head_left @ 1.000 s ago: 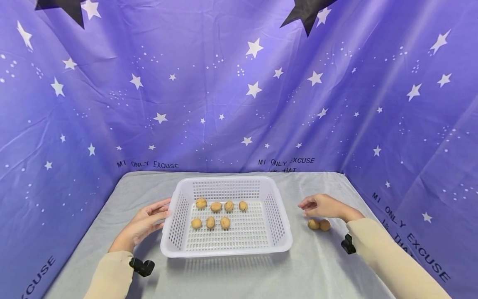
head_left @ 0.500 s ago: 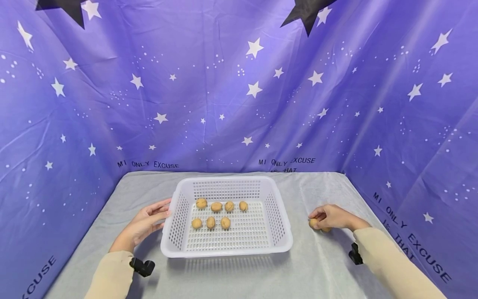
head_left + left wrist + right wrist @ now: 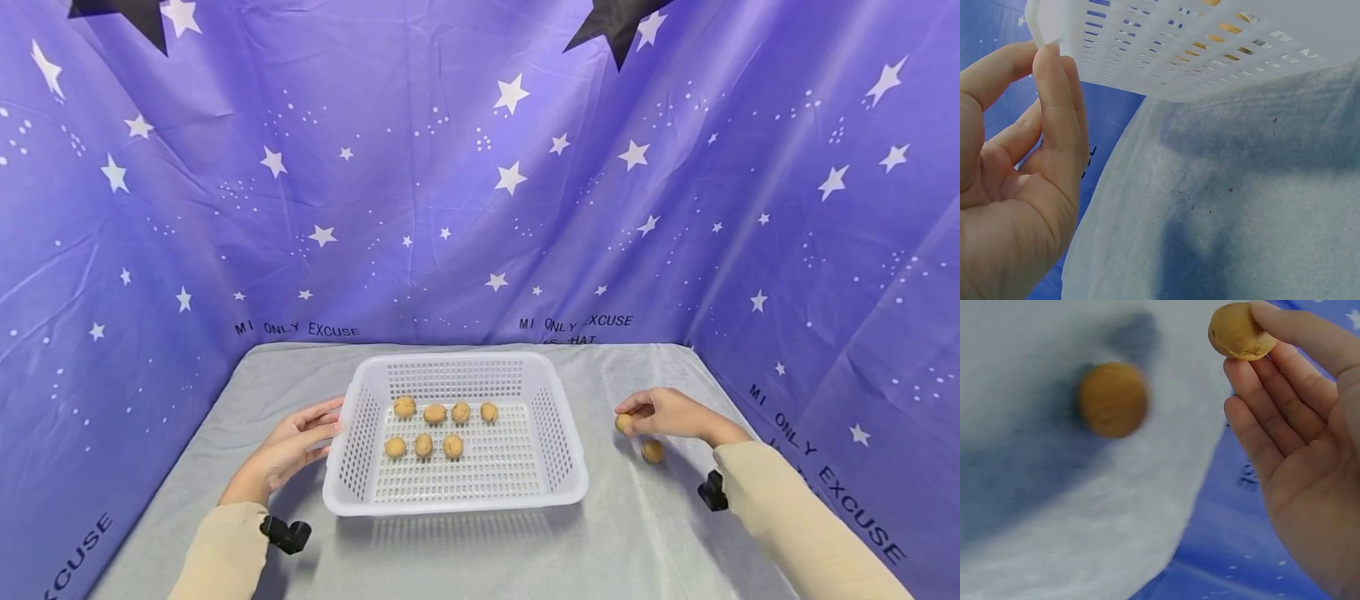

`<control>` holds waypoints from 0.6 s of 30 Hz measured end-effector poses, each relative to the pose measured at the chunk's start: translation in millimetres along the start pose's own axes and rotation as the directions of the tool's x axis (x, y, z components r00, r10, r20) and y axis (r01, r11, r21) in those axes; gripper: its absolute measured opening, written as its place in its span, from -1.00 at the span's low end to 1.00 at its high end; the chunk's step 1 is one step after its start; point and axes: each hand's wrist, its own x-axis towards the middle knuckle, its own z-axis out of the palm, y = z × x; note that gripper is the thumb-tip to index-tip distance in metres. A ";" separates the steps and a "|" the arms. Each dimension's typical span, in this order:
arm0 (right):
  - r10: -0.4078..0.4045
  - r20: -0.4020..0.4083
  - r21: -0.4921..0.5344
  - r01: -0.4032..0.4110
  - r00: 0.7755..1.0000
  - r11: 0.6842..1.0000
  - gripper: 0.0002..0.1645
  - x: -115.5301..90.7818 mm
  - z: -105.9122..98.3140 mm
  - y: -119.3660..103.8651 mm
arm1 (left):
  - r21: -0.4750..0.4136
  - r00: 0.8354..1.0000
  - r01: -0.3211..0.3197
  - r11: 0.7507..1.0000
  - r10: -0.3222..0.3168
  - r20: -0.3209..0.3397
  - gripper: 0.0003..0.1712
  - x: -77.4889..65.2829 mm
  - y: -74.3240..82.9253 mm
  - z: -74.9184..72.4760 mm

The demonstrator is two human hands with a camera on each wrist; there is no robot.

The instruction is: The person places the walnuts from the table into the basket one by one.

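Between thumb and fingertips, my right hand [image 3: 667, 413] pinches a walnut [image 3: 1241, 331], raised off the cloth. Another walnut [image 3: 652, 451] lies on the table just below that hand, and the right wrist view shows this loose walnut [image 3: 1114, 400] blurred. At the left end of the white plastic basket [image 3: 457, 506], my left hand [image 3: 288, 446] touches the rim with fingertips and thumb. In the left wrist view the thumb and fingers of the left hand [image 3: 1029, 144] meet at the basket's edge [image 3: 1050, 28]. Several walnuts [image 3: 423, 446] sit inside in two rows.
A grey cloth [image 3: 480, 558] covers the table. Purple star-printed curtains [image 3: 420, 183] stand behind it and along both sides. A black wrist camera [image 3: 286, 534] is strapped to the left sleeve, and another black camera [image 3: 713, 491] to the right one.
My right hand came down on the pair of walnuts, took hold of the left one and lifted it, leaving the other on the cloth. The left hand and basket stayed in place.
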 end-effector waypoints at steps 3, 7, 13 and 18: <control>-0.031 -0.023 -0.026 0.030 0.999 0.999 -0.50 3.5 -10.2 -12.3 | -0.002 1.000 0.000 1.000 0.000 -0.001 -0.22 0.2 0.6 0.1; -0.041 -0.043 -0.037 0.039 0.998 0.999 -0.50 10.2 -20.6 -27.8 | -0.003 1.000 0.002 1.000 -0.002 -0.004 -0.22 0.0 0.9 0.5; -0.068 -0.039 -0.038 0.067 0.997 0.997 -0.49 26.9 -25.7 -49.2 | -0.002 1.000 0.005 1.000 -0.005 -0.009 -0.21 -1.0 1.2 1.3; -0.074 -0.010 -0.033 0.074 0.997 0.997 -0.49 46.7 -19.7 -72.6 | 0.000 1.000 0.003 1.000 -0.003 -0.011 -0.21 -1.4 1.9 1.6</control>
